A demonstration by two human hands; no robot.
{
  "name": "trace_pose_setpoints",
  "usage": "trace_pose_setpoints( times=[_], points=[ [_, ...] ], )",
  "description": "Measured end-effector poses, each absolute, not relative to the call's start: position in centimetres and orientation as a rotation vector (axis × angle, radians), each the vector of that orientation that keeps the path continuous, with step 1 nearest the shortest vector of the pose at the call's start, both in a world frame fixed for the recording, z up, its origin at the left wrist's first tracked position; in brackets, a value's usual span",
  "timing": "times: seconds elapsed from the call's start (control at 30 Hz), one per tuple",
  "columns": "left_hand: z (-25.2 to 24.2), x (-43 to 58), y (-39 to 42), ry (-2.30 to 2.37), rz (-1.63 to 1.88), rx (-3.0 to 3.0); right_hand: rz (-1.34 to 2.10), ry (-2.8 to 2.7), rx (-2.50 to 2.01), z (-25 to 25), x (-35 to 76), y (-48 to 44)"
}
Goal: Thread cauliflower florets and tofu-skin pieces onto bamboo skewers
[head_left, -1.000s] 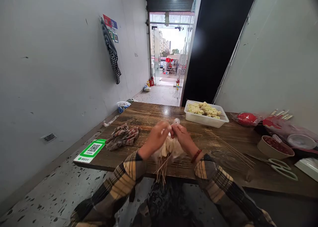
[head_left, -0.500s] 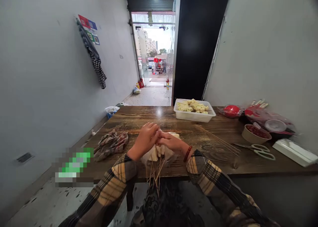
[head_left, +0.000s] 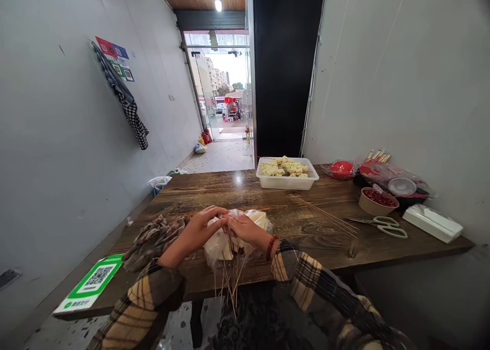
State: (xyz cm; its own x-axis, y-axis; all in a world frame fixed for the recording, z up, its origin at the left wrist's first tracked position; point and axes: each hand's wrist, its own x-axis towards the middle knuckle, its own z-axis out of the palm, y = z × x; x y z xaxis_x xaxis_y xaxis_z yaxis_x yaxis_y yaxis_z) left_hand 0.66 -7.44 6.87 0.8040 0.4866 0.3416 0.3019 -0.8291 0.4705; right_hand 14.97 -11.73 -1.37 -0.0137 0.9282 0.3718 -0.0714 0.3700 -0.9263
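Note:
A clear plastic bag (head_left: 213, 248) lies near the front edge of the table, around pale cream-coloured slices (head_left: 260, 218) threaded on thin wooden skewers (head_left: 231, 283). The skewer ends stick out over the edge towards me. My left hand (head_left: 204, 228) comes over the bag from the left, fingers bent and thumb below, its fingertips gathered on the plastic. Against them, my right hand (head_left: 245, 228) pinches the same part of the bag. The two sets of fingertips meet, partly hiding the plastic between them. A red bead bracelet (head_left: 271, 248) circles the right wrist.
Left of the bag lies a crumpled cloth (head_left: 155, 240), beside a green QR-code card (head_left: 95, 278). A white tub (head_left: 287, 182) of yellowish skewered food stands behind. To the right are loose skewers (head_left: 325, 215), scissors (head_left: 383, 225), a bowl of red sauce (head_left: 377, 207) and a white packet (head_left: 432, 222).
My view has shifted, so the table things appear further left. My hands stay together over the bag; the left now lies lower and flatter, showing its thumb, and more of the bag shows.

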Motion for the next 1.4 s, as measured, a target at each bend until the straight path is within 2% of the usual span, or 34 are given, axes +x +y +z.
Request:
trace_pose_setpoints(
  times=[0.33, 0.53, 0.7, 0.87, 1.0, 1.13, 1.27, 1.4],
  points=[
    [5.1, -1.0, -8.5, 0.808, 0.902, 2.495, 1.049, -1.109, -0.901, -1.5, 16.0, -11.8],
    [2.8, -0.1, -11.2, 0.754, 0.748, 2.008, 1.171, -0.987, -0.885, -1.6, 15.8, -12.0],
    [1.1, 1.1, -11.7, 0.758, 0.781, 1.91, 1.236, -1.201, -0.8, -1.2, 16.9, -13.5],
    [0.4, 1.0, -12.3, 0.747, 0.913, 2.179, 0.928, -1.503, -0.997, -1.0, 18.2, -14.6],
    [1.1, -0.1, -12.2, 0.734, 0.822, 2.113, 0.78, -1.592, -1.093, -0.9, 18.3, -14.7],
    [2.0, -0.9, -10.6, 0.72, 1.004, 2.251, 0.66, -1.641, -1.104, -0.5, 17.9, -14.8],
    [1.5, -0.1, -9.0, 0.598, 0.919, 2.439, 0.504, -1.762, -1.108, -0.3, 17.1, -15.0],
    [0.4, 1.3, -8.4, 0.714, 0.905, 2.488, 0.15, -1.864, -1.247, -0.9, 16.6, -14.7]
  ],
)
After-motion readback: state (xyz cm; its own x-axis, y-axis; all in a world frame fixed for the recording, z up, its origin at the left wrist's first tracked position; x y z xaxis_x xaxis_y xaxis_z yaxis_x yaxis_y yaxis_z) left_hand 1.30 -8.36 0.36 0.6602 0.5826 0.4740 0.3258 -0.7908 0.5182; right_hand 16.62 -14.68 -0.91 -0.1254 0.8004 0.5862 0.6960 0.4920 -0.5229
